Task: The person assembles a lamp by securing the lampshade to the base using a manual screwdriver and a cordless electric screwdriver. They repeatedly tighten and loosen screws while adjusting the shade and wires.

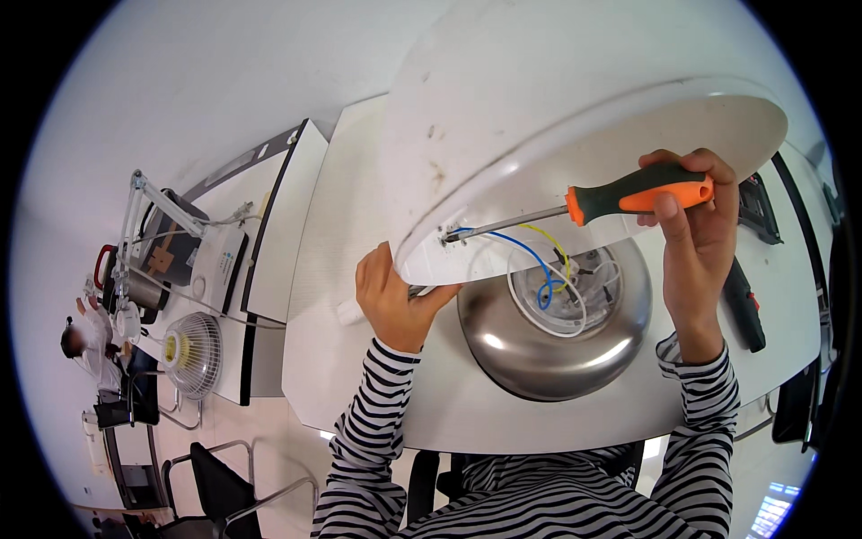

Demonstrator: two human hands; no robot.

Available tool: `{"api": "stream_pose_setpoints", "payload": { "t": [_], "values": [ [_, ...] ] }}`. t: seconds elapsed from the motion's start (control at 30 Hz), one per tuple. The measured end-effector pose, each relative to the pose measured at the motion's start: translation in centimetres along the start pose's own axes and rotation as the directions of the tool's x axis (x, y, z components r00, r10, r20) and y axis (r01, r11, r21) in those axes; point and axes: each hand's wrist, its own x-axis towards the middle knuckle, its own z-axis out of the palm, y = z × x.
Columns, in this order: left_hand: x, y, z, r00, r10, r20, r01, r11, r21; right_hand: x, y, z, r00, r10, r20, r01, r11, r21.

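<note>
My right hand point(691, 225) is closed round the orange and black handle of a screwdriver point(620, 193). Its metal shaft points left, and the tip touches a spot near the lower left of a large white round shell point(575, 135), tilted up on edge. At that lower edge my left hand point(400, 301) is closed round a short white tube point(351, 312), mostly hidden by the fingers. Blue, yellow and white wires point(545, 278) run from the shell into a clear-covered opening in a brushed metal round housing point(530, 359), which rests on the table.
The white table point(332, 242) carries a black and red tool point(743, 310) and a dark case point(759, 208) at the right. Leftward, another table holds a desk fan point(191, 355) and a jointed lamp arm point(148, 202). A black chair point(224, 485) stands lower left; a person point(103, 355) sits far left.
</note>
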Motion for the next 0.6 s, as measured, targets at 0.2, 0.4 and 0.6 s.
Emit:
{"api": "stream_pose_setpoints", "payload": {
  "t": [0.2,0.4,0.6],
  "values": [
    [-0.29,-0.47,0.08,1.0,0.005,0.02,-0.005,1.0,0.003,-0.04,0.05,0.28,0.999,-0.015,-0.035,0.017,0.997,0.08],
    [-0.19,-0.17,0.0,1.0,-0.018,0.022,0.018,1.0,0.002,-0.09,0.08,0.11,1.0,-0.005,-0.012,0.006,0.997,0.072],
    [-0.26,-0.25,-0.01,1.0,-0.009,0.017,0.009,1.0,0.02,0.05,0.1,-0.21,0.998,-0.019,0.066,0.016,0.999,0.049]
  ]
}}
